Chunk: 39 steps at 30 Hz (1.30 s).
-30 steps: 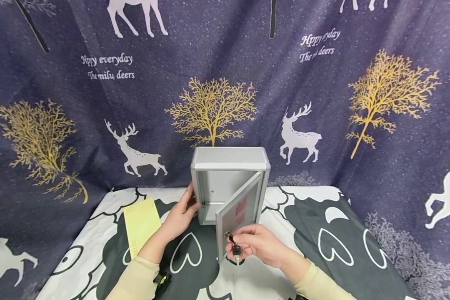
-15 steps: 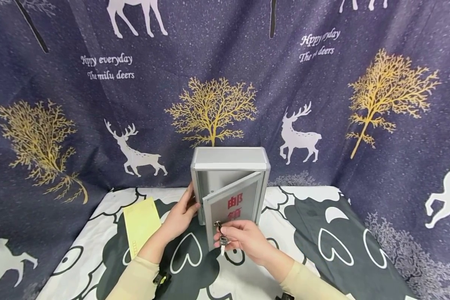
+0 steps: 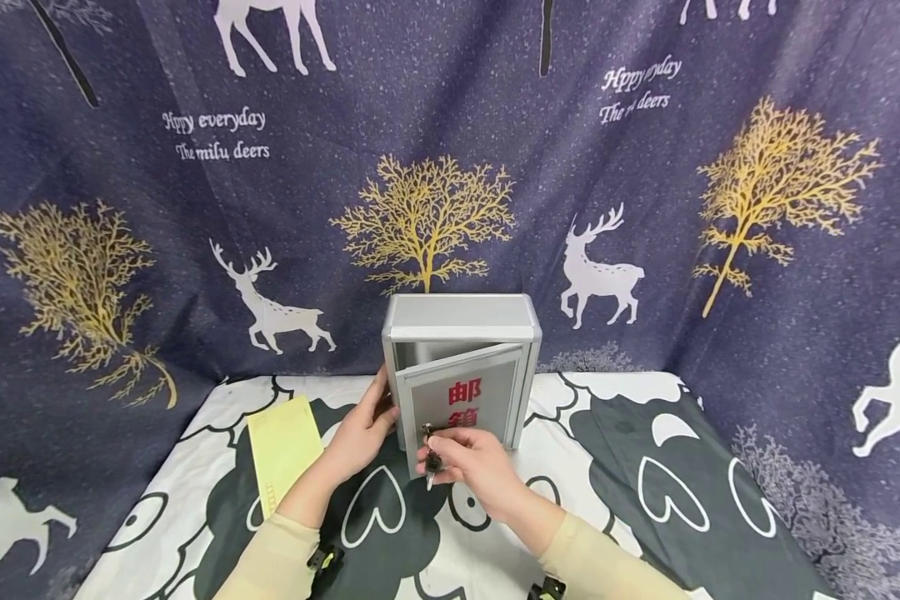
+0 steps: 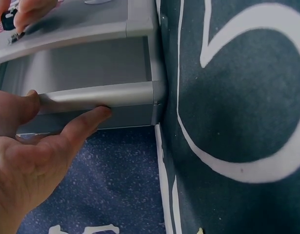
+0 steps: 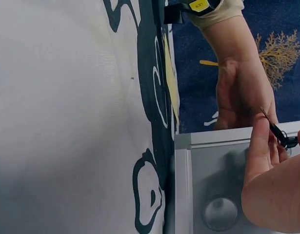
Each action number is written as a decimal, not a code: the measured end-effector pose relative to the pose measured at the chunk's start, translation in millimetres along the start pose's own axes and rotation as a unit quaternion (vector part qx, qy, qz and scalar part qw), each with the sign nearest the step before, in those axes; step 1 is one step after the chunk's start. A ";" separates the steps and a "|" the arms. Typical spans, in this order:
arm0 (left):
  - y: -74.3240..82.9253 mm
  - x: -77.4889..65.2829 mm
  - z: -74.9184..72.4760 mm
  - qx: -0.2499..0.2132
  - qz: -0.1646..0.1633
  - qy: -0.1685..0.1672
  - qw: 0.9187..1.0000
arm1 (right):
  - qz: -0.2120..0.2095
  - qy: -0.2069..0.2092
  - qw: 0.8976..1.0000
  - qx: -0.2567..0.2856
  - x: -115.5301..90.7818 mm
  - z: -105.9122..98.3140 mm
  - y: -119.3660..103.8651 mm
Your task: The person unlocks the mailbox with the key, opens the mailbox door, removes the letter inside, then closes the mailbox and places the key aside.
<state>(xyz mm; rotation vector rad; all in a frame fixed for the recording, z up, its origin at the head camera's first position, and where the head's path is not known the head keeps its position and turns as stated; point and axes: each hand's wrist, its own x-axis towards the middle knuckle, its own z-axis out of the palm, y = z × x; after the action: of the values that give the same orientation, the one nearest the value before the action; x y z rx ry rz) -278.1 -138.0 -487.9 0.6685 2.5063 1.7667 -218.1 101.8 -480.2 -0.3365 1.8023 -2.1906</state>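
Observation:
A grey metal mailbox (image 3: 461, 318) with red characters on its door (image 3: 498, 396) stands upright against the cloth backdrop. The door, hinged on the right, is ajar with a narrow gap at its left. My left hand (image 3: 356, 439) grips the box's left side; in the left wrist view its thumb lies at the front rim and its fingers stretch along the side wall. My right hand (image 3: 480, 468) pinches a black-headed key (image 5: 288, 141) at the door's lock (image 3: 427, 428). A second key (image 3: 431, 479) dangles below. The pinched key's blade is mostly hidden.
A yellow envelope (image 3: 285, 446) lies on the patterned bedding (image 3: 540, 550) left of the mailbox, beside my left forearm. The dark deer-print cloth (image 3: 450, 108) rises directly behind the box. A round, clear disc (image 5: 221, 213) shows low on the door in the right wrist view.
My right hand has swung the mailbox door leftward and inward, from wide open to slightly ajar, still pinching the key. The left hand has stayed on the box's side.

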 end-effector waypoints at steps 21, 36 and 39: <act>-0.6 0.9 -0.4 -0.003 0.001 -0.002 1.000 | -0.030 0.039 0.999 -0.012 21.0 6.9 6.9; -0.8 0.5 0.2 -0.001 -0.003 0.003 1.000 | -0.037 0.050 0.998 -0.021 27.6 8.1 8.6; -0.9 0.4 0.0 -0.003 -0.005 0.003 1.000 | -0.042 0.050 0.998 -0.020 28.4 8.7 8.3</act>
<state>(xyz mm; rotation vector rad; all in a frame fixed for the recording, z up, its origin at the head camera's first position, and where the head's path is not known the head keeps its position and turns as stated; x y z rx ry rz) -278.8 -138.1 -488.7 0.6516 2.5024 1.7754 -240.9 82.1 -486.7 -0.3202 1.9192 -2.2686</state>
